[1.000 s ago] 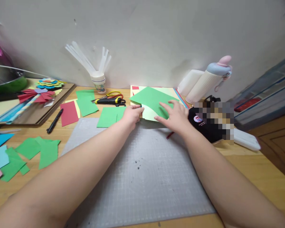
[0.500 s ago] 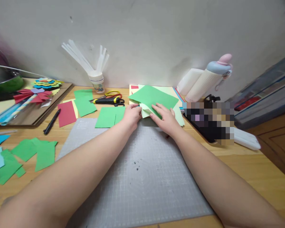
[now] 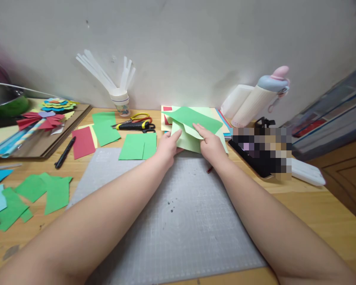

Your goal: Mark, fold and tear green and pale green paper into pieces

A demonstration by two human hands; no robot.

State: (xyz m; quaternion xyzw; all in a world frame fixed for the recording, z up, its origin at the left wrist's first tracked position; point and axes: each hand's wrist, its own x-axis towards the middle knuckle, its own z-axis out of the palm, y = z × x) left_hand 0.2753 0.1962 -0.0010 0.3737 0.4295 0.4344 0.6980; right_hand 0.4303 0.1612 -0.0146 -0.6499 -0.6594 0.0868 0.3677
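Observation:
Both my arms reach over a grey cutting mat point(image 3: 172, 213) to a stack of coloured paper sheets point(image 3: 222, 118) at the far edge. My left hand point(image 3: 167, 147) pinches the near left edge of a pale green sheet point(image 3: 188, 141) and lifts it. My right hand point(image 3: 210, 142) grips the same pale sheet from the right, with its fingers lying against a darker green sheet point(image 3: 197, 118) that rests on top and tilts up.
Scissors and a yellow-black utility knife point(image 3: 135, 126) lie left of the stack, beside a cup of white sticks point(image 3: 121, 101). Green and red paper pieces point(image 3: 106, 128) and a black pen point(image 3: 64, 152) are scattered left. A bottle point(image 3: 255, 105) and a dark blurred object point(image 3: 261, 150) sit right.
My right hand slid from flat on the dark green sheet toward me and closed on the pale green sheet. Both hands have raised that pale sheet's near edge from the stack.

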